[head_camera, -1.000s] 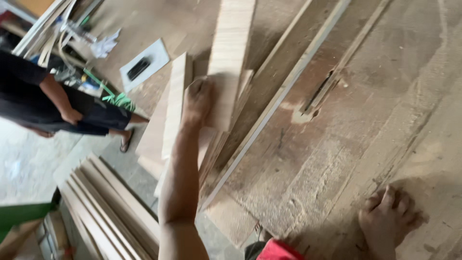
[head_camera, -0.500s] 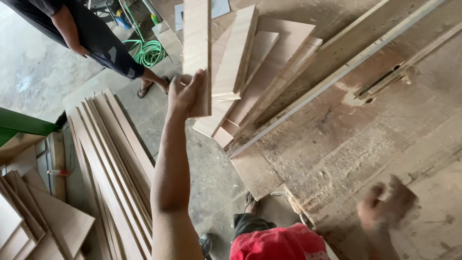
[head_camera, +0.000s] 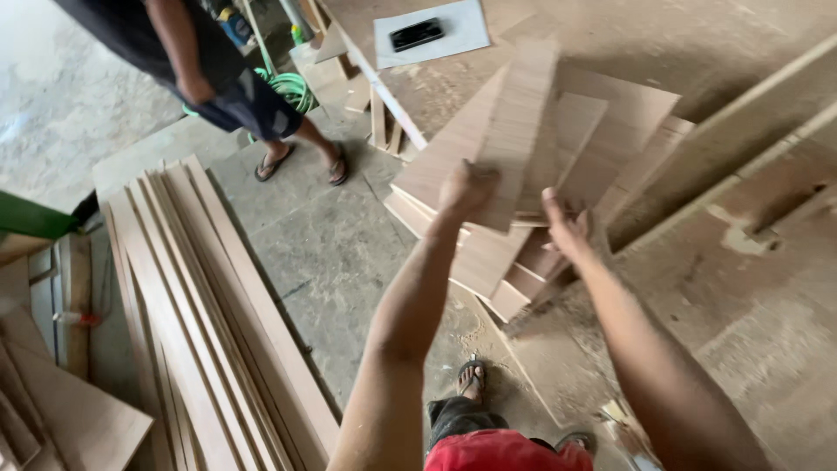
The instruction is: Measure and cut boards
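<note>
My left hand (head_camera: 466,187) grips the near end of a long light wooden board (head_camera: 521,122), which is lifted above a stack of flat wooden boards (head_camera: 610,122) on the workbench. My right hand (head_camera: 568,228) reaches in beside it with fingers spread, touching the lower edge of the stack just right of the held board. The board is blurred from motion.
A dusty workbench (head_camera: 750,288) fills the right side, with a black phone (head_camera: 416,34) on white paper at its far corner. Several long planks (head_camera: 200,305) lie on the concrete floor at left. Another person (head_camera: 218,78) in sandals stands at the top left beside a green hose (head_camera: 292,87).
The view has swung left and down. My left hand still holds the board, now tilted over the stack. My right hand has come up from the bench to the stack.
</note>
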